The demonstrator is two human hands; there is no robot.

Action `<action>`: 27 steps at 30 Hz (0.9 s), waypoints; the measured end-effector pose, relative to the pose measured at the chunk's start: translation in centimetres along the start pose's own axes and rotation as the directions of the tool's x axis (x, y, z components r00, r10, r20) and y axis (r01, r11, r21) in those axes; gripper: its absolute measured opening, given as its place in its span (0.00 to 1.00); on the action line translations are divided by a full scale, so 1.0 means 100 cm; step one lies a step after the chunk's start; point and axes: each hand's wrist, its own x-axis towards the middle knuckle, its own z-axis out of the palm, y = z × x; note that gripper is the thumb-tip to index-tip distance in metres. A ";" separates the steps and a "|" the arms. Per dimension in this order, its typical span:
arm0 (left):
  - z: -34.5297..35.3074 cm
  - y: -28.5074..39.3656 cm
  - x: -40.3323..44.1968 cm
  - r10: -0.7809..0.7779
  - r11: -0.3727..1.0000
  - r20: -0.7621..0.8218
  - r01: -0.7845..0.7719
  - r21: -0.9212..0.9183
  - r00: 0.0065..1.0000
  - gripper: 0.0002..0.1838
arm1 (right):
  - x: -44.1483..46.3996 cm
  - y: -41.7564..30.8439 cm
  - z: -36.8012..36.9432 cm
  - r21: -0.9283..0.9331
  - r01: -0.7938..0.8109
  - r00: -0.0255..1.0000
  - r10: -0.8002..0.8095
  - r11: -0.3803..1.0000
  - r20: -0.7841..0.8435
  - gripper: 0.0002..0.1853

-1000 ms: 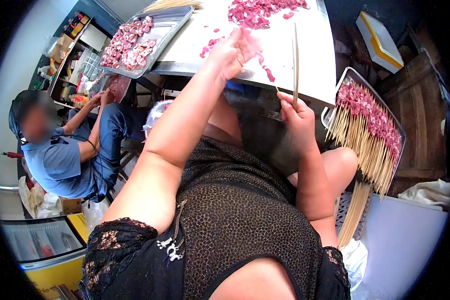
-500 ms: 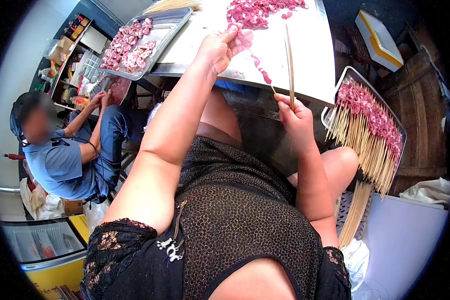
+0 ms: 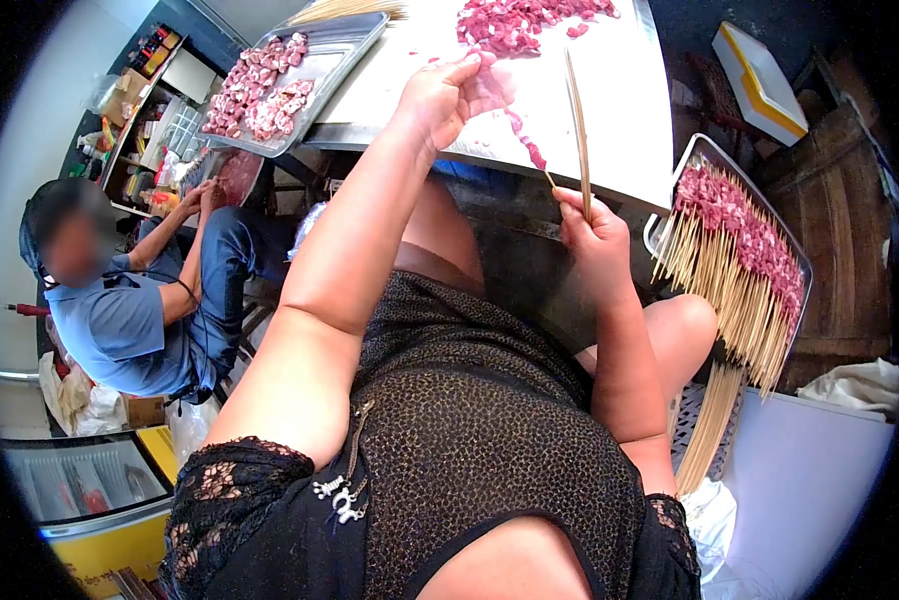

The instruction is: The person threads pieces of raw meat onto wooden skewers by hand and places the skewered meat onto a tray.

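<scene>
My left hand (image 3: 448, 102) is raised over the front of the white table, thumb and fingers pinched around a piece of raw meat that is partly hidden. My right hand (image 3: 595, 240) is closed on thin wooden skewers. One skewer (image 3: 551, 178) slants up toward my left hand, with small red meat pieces (image 3: 536, 155) threaded on it; its tip is hidden by my left fingers. A bundle of bare skewers (image 3: 578, 130) stands upright from the same fist. Beyond my hands lies a pile of cut red meat (image 3: 525, 22) on the table (image 3: 625, 100).
Right of me, a metal tray (image 3: 805, 270) holds rows of loaded skewers, with bare sticks (image 3: 710, 425) below. At left, another tray (image 3: 345, 60) holds meat chunks. A person in a blue shirt (image 3: 120, 335) sits at left, hands together. A white-and-yellow box (image 3: 760, 80) stands far right.
My left hand has shifted slightly right and its fingers have turned a little. The bare skewers in my right hand lean a bit more to the left.
</scene>
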 end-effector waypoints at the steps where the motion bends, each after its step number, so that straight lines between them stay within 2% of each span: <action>1: -0.001 0.001 0.000 0.000 1.000 0.000 0.000 0.000 1.000 0.12 | 0.000 -0.001 0.000 0.000 0.000 1.000 0.000 1.000 0.000 0.12; 4: -0.001 0.002 -0.002 0.014 0.998 0.048 -0.016 0.058 0.999 0.13 | 0.000 -0.003 -0.002 -0.030 0.013 1.000 -0.014 0.999 -0.017 0.12; 10: 0.003 -0.003 -0.007 0.005 0.998 0.065 -0.010 0.065 0.998 0.12 | -0.001 -0.005 0.000 0.041 -0.009 0.999 0.007 0.999 0.033 0.12; 13: 0.006 -0.012 -0.009 -0.014 0.995 0.084 0.006 0.102 0.996 0.12 | -0.001 -0.008 0.002 0.084 -0.056 0.997 0.051 0.995 0.058 0.12; 15: 0.010 -0.018 -0.013 -0.032 0.998 0.138 0.024 0.063 0.990 0.11 | -0.001 -0.009 0.002 0.175 -0.122 0.990 0.107 0.977 0.090 0.13; 18: 0.014 -0.025 -0.014 -0.062 0.996 0.169 0.050 0.074 0.984 0.11 | -0.002 -0.014 0.002 0.212 -0.129 0.990 0.114 0.969 0.081 0.13; 22: 0.016 -0.029 -0.013 -0.072 0.995 0.180 0.058 0.077 0.981 0.11 | 0.000 -0.014 0.000 0.242 -0.150 0.987 0.132 0.959 0.088 0.14; 27: 0.015 -0.030 -0.011 -0.062 0.997 0.185 0.054 0.047 0.981 0.11 | -0.002 -0.022 -0.003 0.314 -0.270 0.961 0.234 0.910 0.147 0.14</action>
